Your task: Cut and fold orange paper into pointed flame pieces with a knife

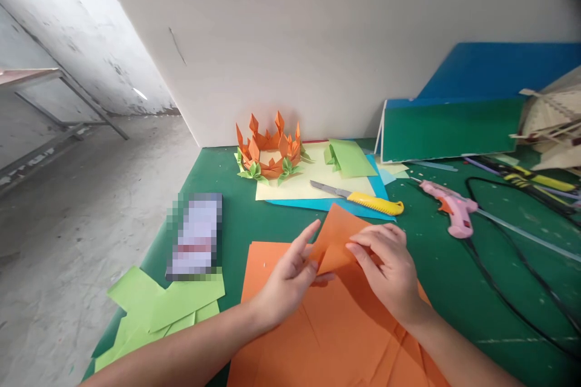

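Observation:
Between my two hands is a small piece of orange paper (334, 233), partly folded over and raised above larger orange sheets (336, 338). My left hand (295, 266) pinches its lower left edge, with the thumb on top and the index finger pointing up. At the right edge, my right hand (385, 260) pinches the paper between thumb and fingers. Beyond the hands stands an orange folded-paper crown (267, 148) with green paper leaves around its base. A yellow utility knife (370, 201) with its blade out lies just past the held paper.
Green paper pieces (158, 314) and a blurred phone (196, 236) lie at left. Under the crown are cream (290, 190) and blue sheets. A pink glue gun (454, 208) and its black cord (503, 290) lie at right, near pliers (531, 181) and a green board (449, 130).

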Tool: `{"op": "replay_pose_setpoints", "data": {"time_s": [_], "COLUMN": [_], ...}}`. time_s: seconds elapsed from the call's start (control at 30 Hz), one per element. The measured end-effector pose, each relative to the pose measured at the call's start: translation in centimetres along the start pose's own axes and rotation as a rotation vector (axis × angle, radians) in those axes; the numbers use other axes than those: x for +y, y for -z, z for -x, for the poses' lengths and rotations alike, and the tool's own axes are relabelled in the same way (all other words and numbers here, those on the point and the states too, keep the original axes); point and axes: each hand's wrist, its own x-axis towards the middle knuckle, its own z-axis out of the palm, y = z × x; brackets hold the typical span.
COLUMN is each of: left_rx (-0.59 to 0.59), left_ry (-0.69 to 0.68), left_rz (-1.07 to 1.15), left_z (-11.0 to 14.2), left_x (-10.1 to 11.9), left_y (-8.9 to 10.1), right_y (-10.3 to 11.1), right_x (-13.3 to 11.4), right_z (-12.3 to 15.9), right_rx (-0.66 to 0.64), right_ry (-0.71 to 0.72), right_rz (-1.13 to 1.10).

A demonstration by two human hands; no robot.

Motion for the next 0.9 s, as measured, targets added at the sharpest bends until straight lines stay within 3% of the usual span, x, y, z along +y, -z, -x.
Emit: {"op": "replay_pose_setpoints", "data": {"time_s": [0.17, 0.33, 0.43, 0.53, 0.63, 0.77, 0.9], "left_rx": [0.021, 0.157, 0.221, 0.188, 0.15, 0.082, 0.058], "left_ry": [0.02, -0.19, -0.211, -0.21, -0.238, -0.272, -0.271], "left_rz": [-0.159, -0.419, -0.408, -0.398, -0.451, -0.501, -0.544], "left_z": [0.0, -0.5, -1.0, -1.2, -1.0, -0.3, -0.1], "left_x": [0.8, 0.4, 0.0, 0.0, 0.3, 0.6, 0.1], "left_y": [0.5, 0.9, 1.1, 1.3, 1.2, 0.8, 0.3], "right_y": [0.7, 1.3, 1.4, 1.3, 1.0, 0.4, 0.0], "right_x": [0.1, -0.3, -0.6, -0.8, -0.7, -0.2, -0.2], "right_z": [0.1, 0.3, 0.4, 0.7, 0.7, 0.3, -0.1], "right_rx": [-0.073, -0.082, -0.06, -0.066, -0.118, -0.158, -0.062], "right_ry": [0.206, 0.371, 0.449, 0.507, 0.447, 0.253, 0.143], "right_rz": [-0.055, -0.03, 0.041, 0.09, 0.054, 0.019, 0.023]}}
